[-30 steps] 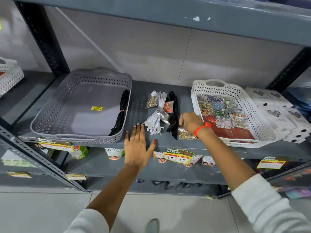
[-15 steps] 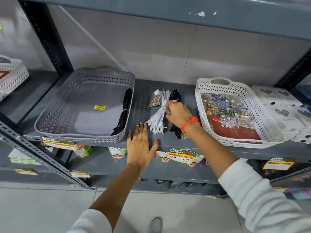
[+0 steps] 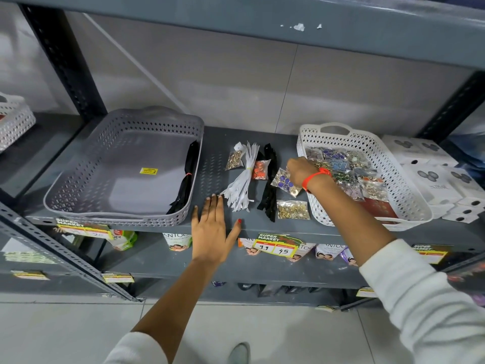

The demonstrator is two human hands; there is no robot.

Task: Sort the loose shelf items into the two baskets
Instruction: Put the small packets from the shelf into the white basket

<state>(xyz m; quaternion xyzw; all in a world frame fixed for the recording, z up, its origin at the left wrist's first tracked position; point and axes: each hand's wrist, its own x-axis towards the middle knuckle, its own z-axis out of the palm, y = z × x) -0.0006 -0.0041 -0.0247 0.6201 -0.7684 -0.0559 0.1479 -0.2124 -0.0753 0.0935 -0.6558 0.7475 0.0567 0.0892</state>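
Observation:
A grey basket point(image 3: 78, 185) stands on the left of the shelf with a bundle of black zippers point(image 3: 185, 179) along its right wall. A white basket point(image 3: 409, 187) on the right holds several packets of buttons. Between them lie a white zipper bundle point(image 3: 242, 179), a black zipper bundle point(image 3: 270, 185), a gold button packet point(image 3: 233, 161), an orange button packet point(image 3: 260, 169) and another gold button packet point(image 3: 292, 210). My right hand point(image 3: 300, 172) holds a purple button packet point(image 3: 284, 183) just left of the white basket's rim. My left hand point(image 3: 212, 229) rests flat and open on the shelf's front edge.
White boxes point(image 3: 435, 174) are stacked to the right of the white basket. Another white basket point(image 3: 13, 119) sits at the far left on the neighbouring shelf. Price labels point(image 3: 277, 248) hang on the shelf edge, with packaged goods on the shelf below.
My right hand went from the front gold packet to the middle pile, picked up a purple button packet, and has carried it right toward the white basket. My left hand stayed put.

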